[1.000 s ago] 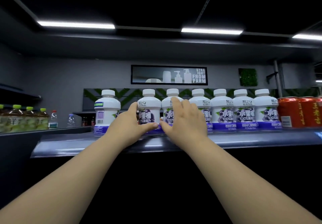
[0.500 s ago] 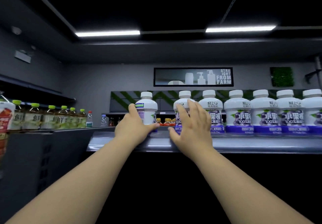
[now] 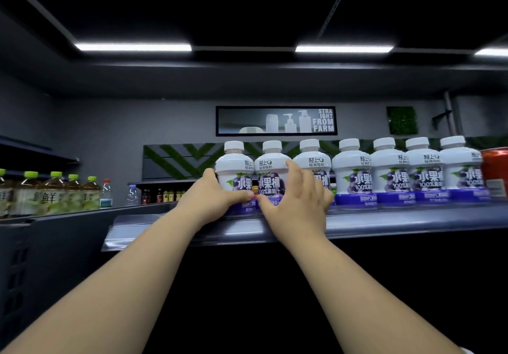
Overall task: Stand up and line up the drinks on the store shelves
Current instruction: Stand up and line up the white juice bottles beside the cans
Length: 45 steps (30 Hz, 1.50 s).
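Several white grape-juice bottles with purple labels stand upright in a row on the grey shelf [image 3: 398,220]. My left hand [image 3: 211,197] wraps the lower part of the leftmost bottle [image 3: 237,172], whose label faces front. My right hand [image 3: 295,202] grips the second bottle [image 3: 270,173] beside it, fingers reaching behind toward the third bottle [image 3: 312,162]. The two held bottles stand close together, nearly touching. The other bottles [image 3: 390,172] run to the right, labels forward.
Red cans [image 3: 494,172] stand at the row's right end. Green-capped tea bottles [image 3: 55,194] line a lower shelf at the left, with a clear water bottle [image 3: 105,192] next to them. The shelf's left part [image 3: 154,224] holds nothing. A wall sign hangs behind.
The leftmost bottle, earlier apart from the row with its side label showing, now stands against the second bottle with its front label forward. My view has shifted back to the right.
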Tool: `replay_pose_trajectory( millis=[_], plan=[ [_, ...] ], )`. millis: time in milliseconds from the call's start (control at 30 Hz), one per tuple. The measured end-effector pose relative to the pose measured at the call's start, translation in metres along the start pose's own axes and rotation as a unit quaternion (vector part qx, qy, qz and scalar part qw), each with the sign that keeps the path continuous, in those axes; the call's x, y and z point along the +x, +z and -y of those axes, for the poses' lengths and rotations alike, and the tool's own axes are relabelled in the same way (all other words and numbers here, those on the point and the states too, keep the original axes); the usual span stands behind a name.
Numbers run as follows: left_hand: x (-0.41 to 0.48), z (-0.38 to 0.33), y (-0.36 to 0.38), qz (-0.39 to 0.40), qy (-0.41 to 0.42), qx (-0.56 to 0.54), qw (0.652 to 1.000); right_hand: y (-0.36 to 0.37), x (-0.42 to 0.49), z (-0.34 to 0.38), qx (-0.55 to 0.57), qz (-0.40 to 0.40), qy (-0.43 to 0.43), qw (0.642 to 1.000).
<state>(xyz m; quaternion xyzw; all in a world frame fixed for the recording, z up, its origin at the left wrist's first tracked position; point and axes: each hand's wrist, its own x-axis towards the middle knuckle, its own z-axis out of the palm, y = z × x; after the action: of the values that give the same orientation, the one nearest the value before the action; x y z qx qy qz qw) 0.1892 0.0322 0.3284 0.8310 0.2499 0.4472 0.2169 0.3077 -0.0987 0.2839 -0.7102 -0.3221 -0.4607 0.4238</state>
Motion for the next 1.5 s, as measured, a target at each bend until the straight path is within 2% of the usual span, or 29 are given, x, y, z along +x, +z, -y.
replay_pose_trajectory(
  millis=[167,333,500,667,1033,1233,1333,1400,1500],
  plan=[
    [0.002,0.003,-0.001,0.026,-0.005,-0.049,0.998,-0.004,0.001,0.005,-0.027,0.029,0.039,0.998],
    [-0.006,-0.001,-0.003,-0.02,-0.009,0.027,0.999,-0.01,0.003,0.01,-0.076,0.064,0.056,0.994],
    [-0.011,0.001,-0.005,-0.038,-0.001,0.092,0.995,-0.01,0.008,0.017,-0.12,0.096,0.02,0.988],
    [-0.011,0.005,0.0,-0.051,0.016,0.13,0.99,-0.007,0.012,0.023,-0.146,0.125,0.035,0.981],
    [-0.015,0.003,0.001,-0.056,0.05,0.152,0.986,-0.014,-0.001,0.014,-0.064,0.055,0.06,0.995],
    [-0.012,0.005,0.001,-0.04,0.056,0.154,0.986,-0.014,0.001,0.012,-0.067,0.076,0.046,0.994],
    [-0.016,0.003,0.004,-0.057,0.051,0.155,0.985,-0.015,-0.003,0.009,-0.057,0.049,0.035,0.997],
    [-0.021,0.002,0.004,-0.095,0.073,0.139,0.983,-0.017,-0.005,0.008,-0.027,0.044,0.006,0.999],
    [-0.032,0.002,0.002,-0.173,0.189,0.144,0.956,-0.024,-0.008,0.001,0.019,0.09,-0.051,0.994]
  ],
)
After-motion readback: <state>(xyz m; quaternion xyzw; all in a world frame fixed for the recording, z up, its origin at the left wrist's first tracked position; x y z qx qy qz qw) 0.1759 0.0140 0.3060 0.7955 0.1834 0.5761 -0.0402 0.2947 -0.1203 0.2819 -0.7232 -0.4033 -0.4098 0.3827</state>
